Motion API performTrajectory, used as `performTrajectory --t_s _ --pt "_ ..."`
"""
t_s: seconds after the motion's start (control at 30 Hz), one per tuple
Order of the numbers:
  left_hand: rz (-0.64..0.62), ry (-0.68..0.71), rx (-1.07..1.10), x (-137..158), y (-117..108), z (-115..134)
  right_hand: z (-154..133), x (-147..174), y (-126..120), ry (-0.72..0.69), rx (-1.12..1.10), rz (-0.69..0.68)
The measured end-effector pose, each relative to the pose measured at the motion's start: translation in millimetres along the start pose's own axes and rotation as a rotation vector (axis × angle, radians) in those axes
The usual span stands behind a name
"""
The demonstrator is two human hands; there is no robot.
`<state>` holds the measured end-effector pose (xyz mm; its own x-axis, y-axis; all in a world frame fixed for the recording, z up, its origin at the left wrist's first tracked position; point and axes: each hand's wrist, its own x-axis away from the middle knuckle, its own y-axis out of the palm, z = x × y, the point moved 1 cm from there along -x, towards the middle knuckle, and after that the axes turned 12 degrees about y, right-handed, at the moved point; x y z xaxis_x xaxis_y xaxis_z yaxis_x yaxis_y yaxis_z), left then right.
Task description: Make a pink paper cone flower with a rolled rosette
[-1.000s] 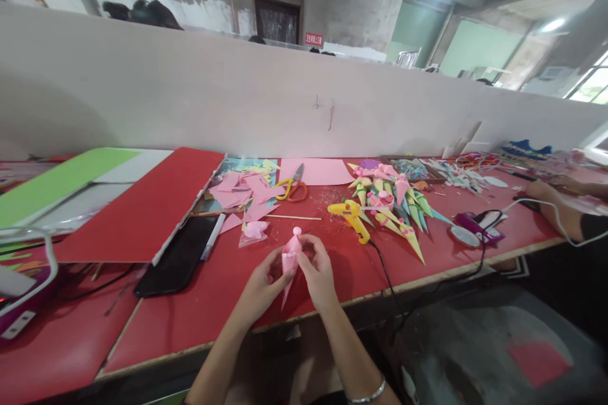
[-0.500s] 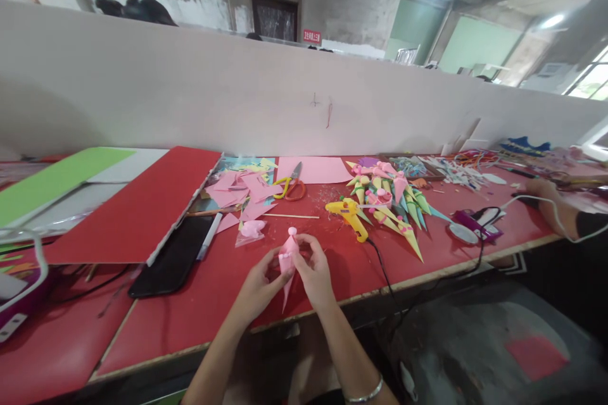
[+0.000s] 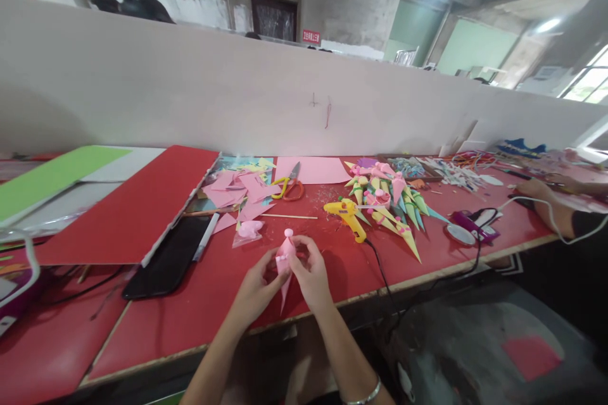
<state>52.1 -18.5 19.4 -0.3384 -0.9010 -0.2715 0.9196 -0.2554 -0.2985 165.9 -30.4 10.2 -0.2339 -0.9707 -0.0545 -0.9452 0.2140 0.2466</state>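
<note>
Between my two hands is a pink paper cone (image 3: pixel 284 263) with a round pink ball on top and its point hanging down. My left hand (image 3: pixel 261 278) grips it from the left, thumb pressed on its front. From the right, my right hand (image 3: pixel 308 269) pinches the same cone near its upper edge. Just behind, on the red table, lie a small plastic bag (image 3: pixel 247 231) with pink material and a thin wooden stick (image 3: pixel 289 216). A yellow glue gun (image 3: pixel 349 216) rests to the right of my hands, its black cord running off the table edge.
Finished-looking coloured paper cones (image 3: pixel 394 193) are heaped behind the glue gun. Scissors (image 3: pixel 289 186), pink paper scraps (image 3: pixel 240 190) and a pink sheet (image 3: pixel 313 170) lie further back. A black phone (image 3: pixel 166 262) and a red board (image 3: pixel 137 202) are left. Another person's arm (image 3: pixel 546 202) reaches in at right.
The cone and both hands appear slightly further left, as the whole view has shifted a little. Both hands keep hold of the cone. At the far right, more of another person's hands shows.
</note>
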Motion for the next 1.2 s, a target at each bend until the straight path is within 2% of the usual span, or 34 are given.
performTrajectory --t_s 0.5,0.7,1.2 --pt "0.024 -0.003 -0.009 -0.3 -0.7 -5.7 0.4 -0.6 -0.3 -0.019 0.027 -0.016" --pt "0.071 -0.015 -0.054 -0.2 -1.4 -5.4 -1.9 1.0 -0.4 0.020 -0.014 -0.006" --pt "0.065 -0.012 -0.099 -0.9 1.6 -5.8 1.1 -0.6 -1.3 0.055 -0.016 0.005"
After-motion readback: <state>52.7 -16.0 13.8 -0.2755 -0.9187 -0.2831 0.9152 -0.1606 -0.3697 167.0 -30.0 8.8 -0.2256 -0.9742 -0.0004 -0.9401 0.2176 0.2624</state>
